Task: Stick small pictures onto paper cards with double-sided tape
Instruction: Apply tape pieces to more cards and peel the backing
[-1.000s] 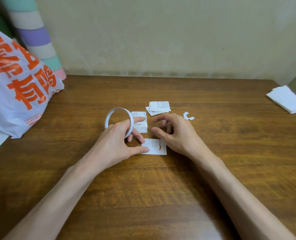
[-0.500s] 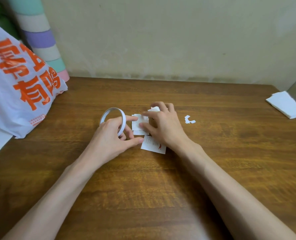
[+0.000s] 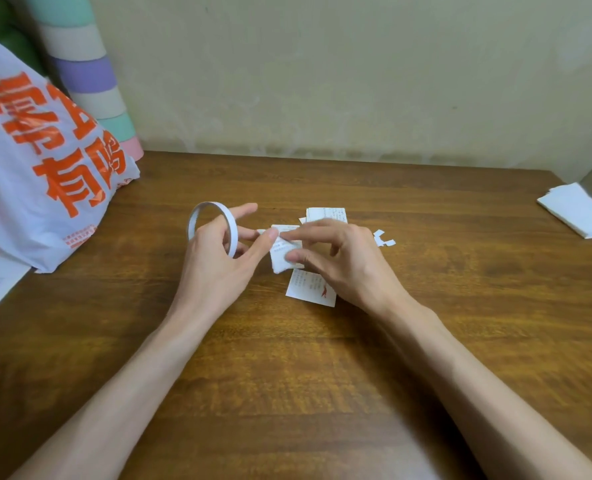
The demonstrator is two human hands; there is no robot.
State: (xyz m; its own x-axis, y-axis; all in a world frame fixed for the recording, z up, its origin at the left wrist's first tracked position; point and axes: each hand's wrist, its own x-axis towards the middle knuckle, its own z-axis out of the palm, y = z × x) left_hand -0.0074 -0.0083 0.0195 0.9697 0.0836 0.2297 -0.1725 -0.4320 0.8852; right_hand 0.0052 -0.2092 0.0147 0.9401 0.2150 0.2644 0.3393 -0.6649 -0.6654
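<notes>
A thin white ring of double-sided tape [image 3: 197, 218] stands upright in my left hand [image 3: 218, 265], whose fingers curl through it. My right hand [image 3: 339, 261] pinches a small printed paper card [image 3: 280, 259] between thumb and forefinger, lifted a little off the wooden table [image 3: 322, 375]. My left thumb tip meets my right forefinger at the card's top edge. Another card with a small red picture [image 3: 310, 287] lies flat just below, partly under my right hand. More cards [image 3: 325, 214] lie in a small pile behind my hands.
A white plastic bag with orange characters [image 3: 45, 161] fills the left side, with a pastel striped roll [image 3: 90, 81] behind it. Small white backing scraps [image 3: 382, 239] lie right of my hands. Folded white paper [image 3: 578, 209] sits at the far right edge.
My right hand moved from the lower card up to the middle card and picked it up. My left hand shifted the tape ring slightly left and brought its thumb to the card.
</notes>
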